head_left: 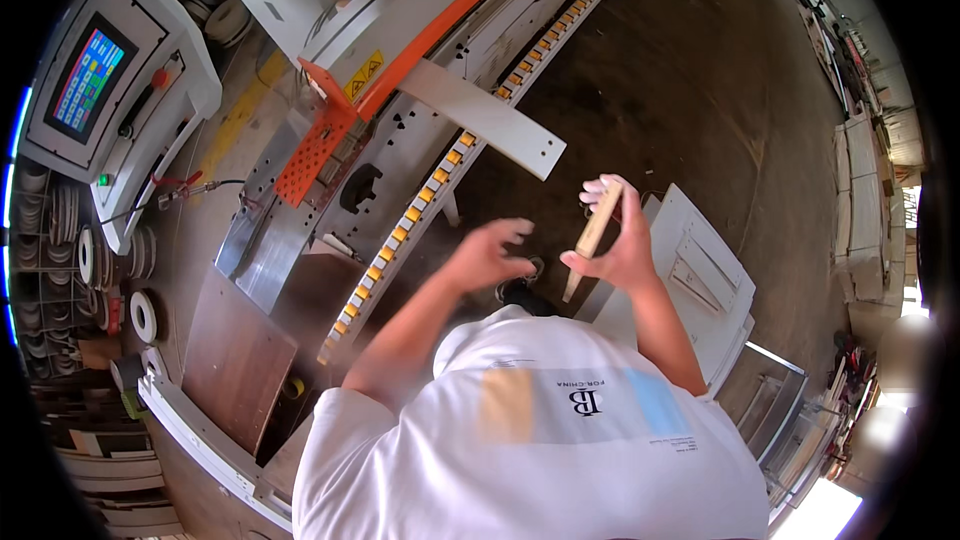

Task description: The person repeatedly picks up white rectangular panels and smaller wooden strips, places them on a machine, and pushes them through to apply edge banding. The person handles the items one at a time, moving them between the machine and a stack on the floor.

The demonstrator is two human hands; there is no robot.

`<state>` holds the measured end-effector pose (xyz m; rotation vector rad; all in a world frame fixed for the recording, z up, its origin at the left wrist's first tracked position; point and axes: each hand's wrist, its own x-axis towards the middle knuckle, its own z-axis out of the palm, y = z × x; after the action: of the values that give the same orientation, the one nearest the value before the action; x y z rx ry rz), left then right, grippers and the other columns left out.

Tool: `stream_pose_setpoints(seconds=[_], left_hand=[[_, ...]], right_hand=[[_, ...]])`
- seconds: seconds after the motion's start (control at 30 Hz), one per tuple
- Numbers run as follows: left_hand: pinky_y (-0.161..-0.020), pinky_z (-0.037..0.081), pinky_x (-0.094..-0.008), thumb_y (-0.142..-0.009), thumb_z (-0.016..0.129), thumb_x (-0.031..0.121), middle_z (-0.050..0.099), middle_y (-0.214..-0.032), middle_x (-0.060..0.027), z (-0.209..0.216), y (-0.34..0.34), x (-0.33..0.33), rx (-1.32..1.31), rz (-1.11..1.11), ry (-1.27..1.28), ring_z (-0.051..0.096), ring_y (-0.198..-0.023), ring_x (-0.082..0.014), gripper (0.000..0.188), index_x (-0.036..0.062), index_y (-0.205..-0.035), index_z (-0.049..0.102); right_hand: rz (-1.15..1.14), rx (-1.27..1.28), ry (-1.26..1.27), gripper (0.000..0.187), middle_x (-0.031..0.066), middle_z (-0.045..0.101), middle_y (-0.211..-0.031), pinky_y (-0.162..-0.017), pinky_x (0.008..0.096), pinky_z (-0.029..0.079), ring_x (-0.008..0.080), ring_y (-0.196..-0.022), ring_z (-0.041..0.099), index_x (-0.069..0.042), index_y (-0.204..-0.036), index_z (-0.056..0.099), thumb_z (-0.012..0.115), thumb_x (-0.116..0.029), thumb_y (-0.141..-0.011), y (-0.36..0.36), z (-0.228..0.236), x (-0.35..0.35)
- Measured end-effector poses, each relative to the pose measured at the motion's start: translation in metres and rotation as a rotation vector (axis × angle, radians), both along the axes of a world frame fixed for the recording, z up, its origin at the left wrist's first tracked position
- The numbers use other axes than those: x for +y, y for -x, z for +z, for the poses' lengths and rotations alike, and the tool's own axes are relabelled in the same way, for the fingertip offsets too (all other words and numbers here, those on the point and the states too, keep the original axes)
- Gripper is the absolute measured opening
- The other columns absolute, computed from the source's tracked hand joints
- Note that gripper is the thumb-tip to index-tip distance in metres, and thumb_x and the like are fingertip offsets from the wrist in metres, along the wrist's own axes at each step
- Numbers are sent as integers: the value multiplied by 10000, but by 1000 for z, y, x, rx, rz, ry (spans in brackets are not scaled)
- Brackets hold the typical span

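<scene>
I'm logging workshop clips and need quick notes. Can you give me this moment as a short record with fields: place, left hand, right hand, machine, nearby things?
place: workshop with a brown floor
left hand: open, fingers spread, holding nothing
right hand: gripping a narrow pale wooden strip, tilted upright
machine: long, with an orange guard and a row of yellow pads
white panel: lying across the machine's track
control screen: at left, lit
stacked white panels: beside the right hand

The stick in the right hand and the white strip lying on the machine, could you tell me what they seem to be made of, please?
The stick in the right hand looks like bare, unfinished wood: pale tan, matt, square-edged. The white strip looks like laminated or painted board: smooth, flat, uniformly white with small holes near one end. Its core cannot be seen.
</scene>
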<state>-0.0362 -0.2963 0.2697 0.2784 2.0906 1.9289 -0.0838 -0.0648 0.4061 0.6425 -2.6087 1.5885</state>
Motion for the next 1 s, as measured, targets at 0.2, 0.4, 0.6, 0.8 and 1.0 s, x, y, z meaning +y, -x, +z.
stream_pose_setpoints(seconds=[0.2, 0.4, 0.6, 0.8, 1.0], left_hand=[[-781, 566, -386, -832, 806, 283, 690, -1057, -160, -1, -41, 49, 119, 199, 185, 692, -922, -329, 545, 57, -1279, 589], [-708, 555, -316, -926, 715, 163, 713, -933, -109, -29, -53, 11, -54, 448, -15, 701, -794, -192, 353, 18, -1231, 610], [-811, 573, -311, -1022, 611, 191, 707, -1065, -58, -39, -53, -55, -329, 644, -530, 692, -924, -161, 240, 16, -1186, 624], [-829, 596, -381, -1027, 599, 198, 695, -989, -98, -80, -43, -131, -437, 687, -577, 692, -859, -199, 232, -17, -1110, 619], [-717, 557, -336, -1017, 585, 146, 698, -1031, -105, -104, -29, -173, -268, 885, -399, 687, -865, -183, 392, -46, -1348, 499]], right_hand=[[-17, 156, -159, 1040, 173, 605, -1252, -931, 433, 527, 346, -1106, 637, -29, -1361, 410, 920, -463, -565, 1, -4, -75], [169, 182, -330, 1093, 210, 526, -1413, -1094, 442, 421, 367, -1295, 530, -5, -1481, 347, 848, -571, -691, 0, -41, -102], [248, -528, -660, 785, 206, 636, -1307, -1005, 406, 491, 348, -1203, 618, -9, -1361, 559, 781, -509, -798, -18, -147, -8], [270, -892, -462, 511, 100, 740, -987, -751, 325, 544, 182, -845, 680, -8, -1151, 684, 746, -436, -880, -61, -186, 17], [264, -840, -316, 384, 57, 696, -817, -626, 286, 520, 120, -680, 630, -12, -1026, 676, 752, -365, -894, -61, -195, -49]])
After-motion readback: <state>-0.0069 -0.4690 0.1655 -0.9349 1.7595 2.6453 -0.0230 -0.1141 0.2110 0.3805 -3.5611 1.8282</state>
